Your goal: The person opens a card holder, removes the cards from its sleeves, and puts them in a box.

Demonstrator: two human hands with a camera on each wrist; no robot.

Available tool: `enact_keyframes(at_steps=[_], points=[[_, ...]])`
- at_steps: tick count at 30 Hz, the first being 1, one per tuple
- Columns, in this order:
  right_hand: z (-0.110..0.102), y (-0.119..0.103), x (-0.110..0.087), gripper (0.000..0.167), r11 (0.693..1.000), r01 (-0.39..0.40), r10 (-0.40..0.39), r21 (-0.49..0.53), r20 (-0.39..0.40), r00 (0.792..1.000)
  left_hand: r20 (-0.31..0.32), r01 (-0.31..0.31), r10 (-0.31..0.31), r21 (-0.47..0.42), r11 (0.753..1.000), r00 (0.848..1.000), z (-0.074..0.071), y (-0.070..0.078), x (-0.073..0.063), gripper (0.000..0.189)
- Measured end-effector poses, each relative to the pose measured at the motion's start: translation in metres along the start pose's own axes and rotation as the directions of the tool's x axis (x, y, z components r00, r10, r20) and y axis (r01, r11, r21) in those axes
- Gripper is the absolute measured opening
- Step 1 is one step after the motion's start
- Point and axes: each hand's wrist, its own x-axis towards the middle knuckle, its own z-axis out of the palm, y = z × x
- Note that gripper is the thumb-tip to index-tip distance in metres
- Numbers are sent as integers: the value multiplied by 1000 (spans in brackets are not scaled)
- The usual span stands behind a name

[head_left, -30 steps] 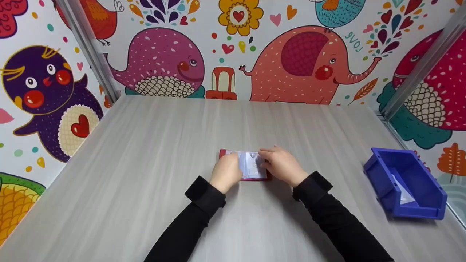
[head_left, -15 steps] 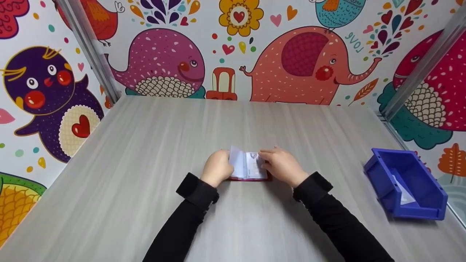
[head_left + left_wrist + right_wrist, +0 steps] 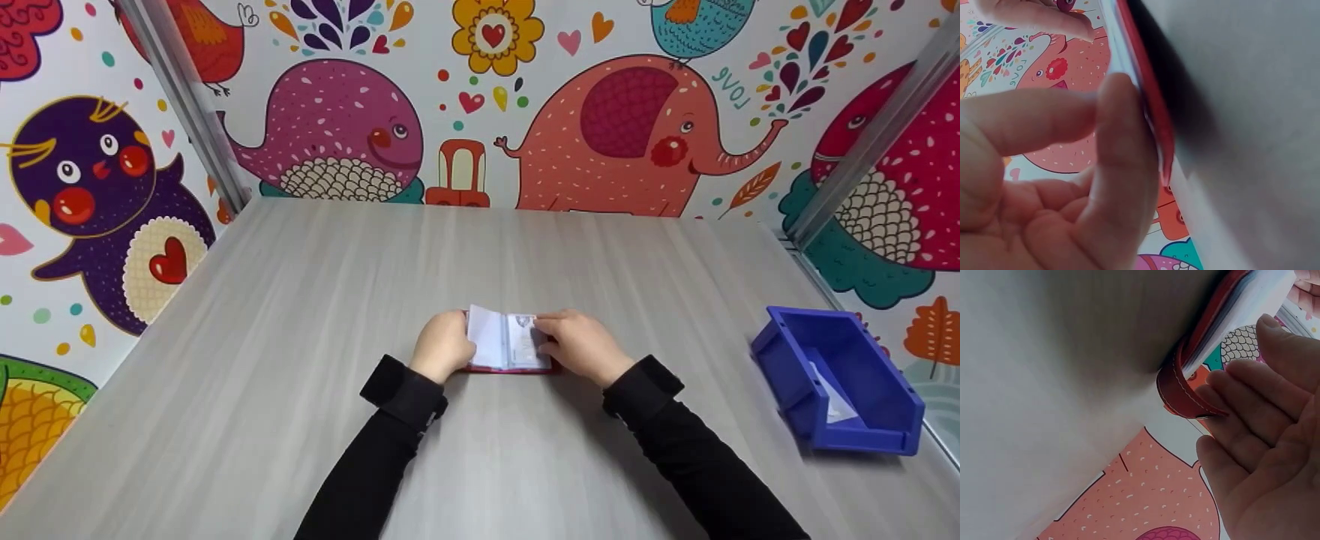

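A small red card holder (image 3: 529,343) lies spread open on the table, with white page-like sleeves inside and a printed face on the right. My left hand (image 3: 442,346) is at its left edge, thumb and forefinger pinching a raised white sleeve (image 3: 486,337). In the left wrist view, the red cover (image 3: 1154,107) runs just beyond the thumb. My right hand (image 3: 585,346) rests at the right edge with loosely bent fingers. The right wrist view shows a stitched red strap (image 3: 1179,391) with a snap, against those fingers; the thumb stands apart.
A blue plastic bin (image 3: 862,439) with a white piece of paper or card (image 3: 834,401) inside stands at the table's right side. Printed cartoon walls (image 3: 337,127) border the grey table (image 3: 300,300) at the back and sides.
My left hand has shifted left from over the left page to the holder's left edge. A white sleeve now rises there, leaning left. The right hand has stayed in place.
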Motion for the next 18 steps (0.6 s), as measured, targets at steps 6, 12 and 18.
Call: enact_keyframes(at_steps=[6,12,18], points=[[2,1,-1,34,1000,7,-7,-11,34,999,-7,-7,7,33,999,1000,0,-1,-1,10],[2,1,-2,34,1000,12,-10,-24,50,999,-12,-11,11,46,999,1000,0,-1,-1,9],[3,0,-1,31,1000,2,0,-30,68,998,-17,-9,10,47,999,1000,1,-2,-1,10]])
